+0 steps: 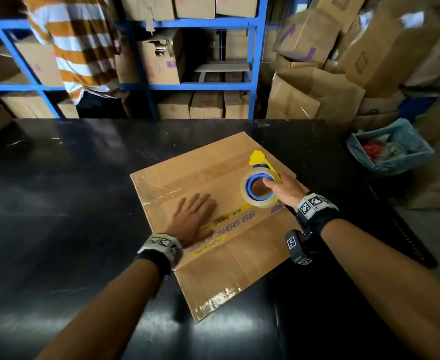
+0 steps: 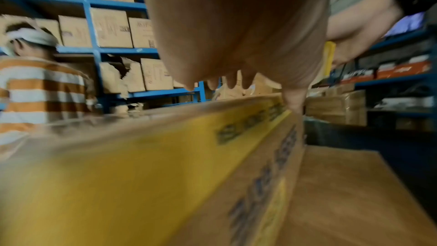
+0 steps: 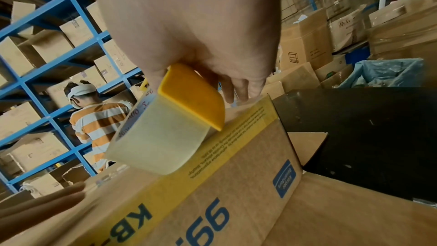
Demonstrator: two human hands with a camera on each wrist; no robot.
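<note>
A flattened cardboard box [image 1: 221,240] with a yellow stripe and blue "99.99%" print lies on the black table [image 1: 57,216]. My left hand [image 1: 194,218] presses flat on the cardboard box [image 2: 343,194], fingers straight. My right hand [image 1: 282,189] grips a yellow tape dispenser [image 1: 259,188] holding a roll of clear tape on a blue core, just above the box's right part. In the right wrist view the right hand [image 3: 201,54] has its fingers curled round the tape dispenser [image 3: 170,125], above the printed stripe of the box [image 3: 236,184].
Blue shelving [image 1: 200,87] full of cartons stands behind the table. A person in an orange-and-white striped shirt [image 1: 81,48] stands at the far left by the shelves. Stacked cartons [image 1: 343,74] and a blue-lined bin [image 1: 390,149] sit to the right.
</note>
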